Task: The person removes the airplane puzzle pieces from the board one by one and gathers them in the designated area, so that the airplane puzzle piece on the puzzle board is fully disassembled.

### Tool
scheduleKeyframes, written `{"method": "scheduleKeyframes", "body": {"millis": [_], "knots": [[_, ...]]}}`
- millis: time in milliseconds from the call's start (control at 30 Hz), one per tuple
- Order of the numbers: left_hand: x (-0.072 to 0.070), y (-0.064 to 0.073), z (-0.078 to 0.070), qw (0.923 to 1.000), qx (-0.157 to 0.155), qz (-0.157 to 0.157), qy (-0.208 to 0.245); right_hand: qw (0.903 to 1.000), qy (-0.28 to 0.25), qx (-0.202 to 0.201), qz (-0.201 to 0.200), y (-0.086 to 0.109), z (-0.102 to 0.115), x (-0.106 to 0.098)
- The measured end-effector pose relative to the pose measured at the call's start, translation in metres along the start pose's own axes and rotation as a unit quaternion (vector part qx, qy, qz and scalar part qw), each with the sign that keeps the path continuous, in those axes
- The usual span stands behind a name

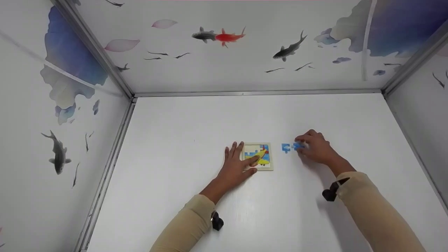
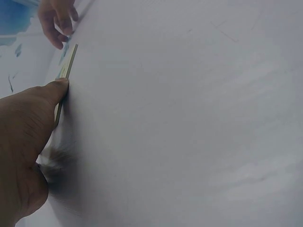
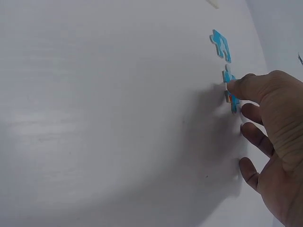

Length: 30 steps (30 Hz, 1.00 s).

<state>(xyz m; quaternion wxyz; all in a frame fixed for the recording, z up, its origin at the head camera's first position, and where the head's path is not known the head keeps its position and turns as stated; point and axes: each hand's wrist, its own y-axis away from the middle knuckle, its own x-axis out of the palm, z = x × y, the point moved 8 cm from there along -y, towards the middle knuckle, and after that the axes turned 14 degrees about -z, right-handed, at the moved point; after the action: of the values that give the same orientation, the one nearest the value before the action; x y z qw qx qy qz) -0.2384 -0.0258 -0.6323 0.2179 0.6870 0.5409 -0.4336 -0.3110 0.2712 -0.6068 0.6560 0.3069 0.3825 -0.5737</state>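
Edge pressure, I judged, would best lift the blue jigsaw piece (image 3: 228,76) my right hand (image 1: 316,148) held within curled fingers, thumb touching it, a second piece (image 1: 285,146) just left of them. My left hand (image 1: 233,168), fingers extended, lay across the framed puzzle (image 1: 271,159) farther left, a useful brace.

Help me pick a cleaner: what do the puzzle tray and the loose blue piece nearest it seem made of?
Puzzle tray: likely matte wood, given its pale tan rim. Loose blue piece: perhaps thin wood or board; smooth-looking blue face, dull edge.
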Motion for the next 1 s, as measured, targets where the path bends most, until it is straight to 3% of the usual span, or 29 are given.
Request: {"method": "scheduleKeyframes", "body": {"millis": [400, 600, 1000], "knots": [[-0.001, 0.0, 0.0, 1.0, -0.003, -0.006, -0.007, 0.9987, -0.037, -0.031, -0.015, -0.011, 0.045, 0.018], [0.001, -0.001, 0.0, 0.9999, -0.001, -0.001, -0.011, 0.9981, -0.043, -0.043, 0.002, -0.013, 0.064, 0.035], [-0.001, 0.0, 0.0, 0.9999, 0.013, -0.003, -0.005, 0.9965, -0.035, -0.076, 0.007, -0.016, 0.09, 0.058]]}}
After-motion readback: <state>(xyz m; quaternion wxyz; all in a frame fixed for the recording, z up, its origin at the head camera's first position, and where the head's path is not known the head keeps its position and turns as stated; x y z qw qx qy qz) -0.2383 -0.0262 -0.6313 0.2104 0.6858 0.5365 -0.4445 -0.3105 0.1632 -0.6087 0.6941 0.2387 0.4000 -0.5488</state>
